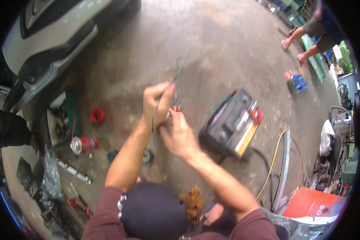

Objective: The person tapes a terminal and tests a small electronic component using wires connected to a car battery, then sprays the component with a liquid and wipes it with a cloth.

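My left hand (159, 101) is closed with its fingers pinched around a thin wire (179, 69). The wire, dark and partly green, loops above the fist, and its other end hangs below beside the wrist. Just to the right and lower, my right hand (181, 135) is curled around small orange-handled pliers (176, 105). Most of this tool is hidden by the fingers, and blur hides whether its jaws touch the wire. The hands are almost touching, held above the concrete floor.
A black machine case (224, 130) with a red clamp (257, 114) stands right. Left are a red spray can (84, 145), red ring (97, 115) and green bin (74, 116). A car (56, 52) and another person's legs (302, 44) are farther off. A brown glove-like cloth (193, 203) lies near.
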Tool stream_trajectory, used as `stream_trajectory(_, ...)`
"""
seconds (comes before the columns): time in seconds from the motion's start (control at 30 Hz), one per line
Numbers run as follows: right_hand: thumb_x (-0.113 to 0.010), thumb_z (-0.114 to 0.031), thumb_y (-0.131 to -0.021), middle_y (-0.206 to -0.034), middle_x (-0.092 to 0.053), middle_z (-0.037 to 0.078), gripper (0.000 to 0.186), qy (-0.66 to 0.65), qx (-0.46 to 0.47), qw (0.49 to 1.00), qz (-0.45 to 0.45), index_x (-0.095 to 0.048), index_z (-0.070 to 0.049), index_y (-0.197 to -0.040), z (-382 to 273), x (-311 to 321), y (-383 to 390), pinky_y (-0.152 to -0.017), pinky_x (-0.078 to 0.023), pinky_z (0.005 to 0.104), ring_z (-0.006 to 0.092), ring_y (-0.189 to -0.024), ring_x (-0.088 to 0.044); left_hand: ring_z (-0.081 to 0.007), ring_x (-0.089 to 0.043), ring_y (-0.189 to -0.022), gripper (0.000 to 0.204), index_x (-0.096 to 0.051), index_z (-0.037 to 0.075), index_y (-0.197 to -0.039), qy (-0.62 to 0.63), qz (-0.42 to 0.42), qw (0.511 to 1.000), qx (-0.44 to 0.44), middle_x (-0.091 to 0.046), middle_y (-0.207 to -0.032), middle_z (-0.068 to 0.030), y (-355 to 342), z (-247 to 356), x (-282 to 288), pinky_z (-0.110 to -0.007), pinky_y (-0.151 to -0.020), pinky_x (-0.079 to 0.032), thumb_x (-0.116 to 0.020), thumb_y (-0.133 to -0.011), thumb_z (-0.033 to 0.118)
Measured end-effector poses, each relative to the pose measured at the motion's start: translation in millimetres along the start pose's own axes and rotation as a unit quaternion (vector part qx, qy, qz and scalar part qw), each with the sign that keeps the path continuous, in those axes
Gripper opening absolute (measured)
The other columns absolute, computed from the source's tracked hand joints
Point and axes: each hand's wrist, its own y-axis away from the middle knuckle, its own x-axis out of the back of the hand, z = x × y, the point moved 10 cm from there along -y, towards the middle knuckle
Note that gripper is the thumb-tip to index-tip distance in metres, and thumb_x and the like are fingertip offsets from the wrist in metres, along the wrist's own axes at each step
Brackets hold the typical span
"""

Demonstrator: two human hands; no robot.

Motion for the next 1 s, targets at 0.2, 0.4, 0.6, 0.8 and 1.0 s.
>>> stream_trajectory(0.2,-0.079,-0.022,-0.089,-0.126,-0.069,0.021,0.051,-0.053,0.035,0.998,0.005,-0.06,-0.005,-0.132,34.6,-53.5,-59.7,-0.099,-0.053,0.0518,0.0438,-0.121,-0.066,-0.0091,-0.041,-0.067,0.03,-0.055,-0.003,-0.078,-0.007,0.008,1.0,-0.029,-0.042,-0.069,-0.0032,-3.3,15.7,17.9,-0.031,-0.058,-0.036,-0.065,-0.103,0.009)
stream_trajectory(0.4,-0.086,-0.027,-0.084,-0.133,-0.07,0.017,0.061,-0.065,0.01,0.998,0.002,-0.063,-0.009,-0.138,37.8,-57.5,-52.3,-0.102,-0.055,0.0468,0.0371,-0.124,-0.068,-0.0095,-0.043,-0.065,0.026,-0.058,-0.005,-0.079,0.0,0.023,0.997,-0.074,-0.045,-0.069,-0.0051,-5.7,31.3,27.7,-0.031,-0.059,-0.038,-0.065,-0.102,0.007)
stream_trajectory(0.6,-0.09,-0.045,-0.087,-0.153,-0.061,0.017,0.085,-0.035,-0.019,0.999,-0.029,-0.054,-0.011,-0.156,42.9,-45.0,-48.3,-0.114,-0.051,0.0456,0.0363,-0.139,-0.062,-0.0186,-0.04,-0.057,0.036,-0.052,-0.003,-0.073,-0.068,0.004,0.996,-0.057,-0.04,-0.064,-0.008,-40.0,92.6,19.6,-0.035,-0.059,-0.04,-0.07,-0.102,0.009)
stream_trajectory(0.8,-0.074,-0.034,-0.096,-0.099,-0.08,0.022,0.039,0.045,-0.059,0.987,-0.141,-0.078,0.002,-0.11,62.9,39.3,5.9,-0.09,-0.062,0.0451,0.0299,-0.096,-0.081,-0.0382,-0.046,-0.058,0.038,-0.053,-0.001,-0.073,-0.274,-0.197,0.929,-0.151,-0.048,-0.067,-0.0218,15.7,92.3,-28.6,-0.043,-0.073,-0.054,-0.075,-0.1,0.014)
stream_trajectory(1.0,-0.07,-0.023,-0.1,-0.087,-0.078,0.019,0.029,-0.001,-0.093,0.982,-0.167,-0.076,0.005,-0.1,-19.9,139.3,23.8,-0.079,-0.06,0.0418,0.0305,-0.079,-0.078,-0.0404,-0.071,-0.087,0.025,-0.067,0.002,-0.092,-0.436,-0.391,0.811,0.017,-0.071,-0.09,-0.0175,73.5,79.2,-37.3,-0.049,-0.081,-0.057,-0.077,-0.096,0.025)
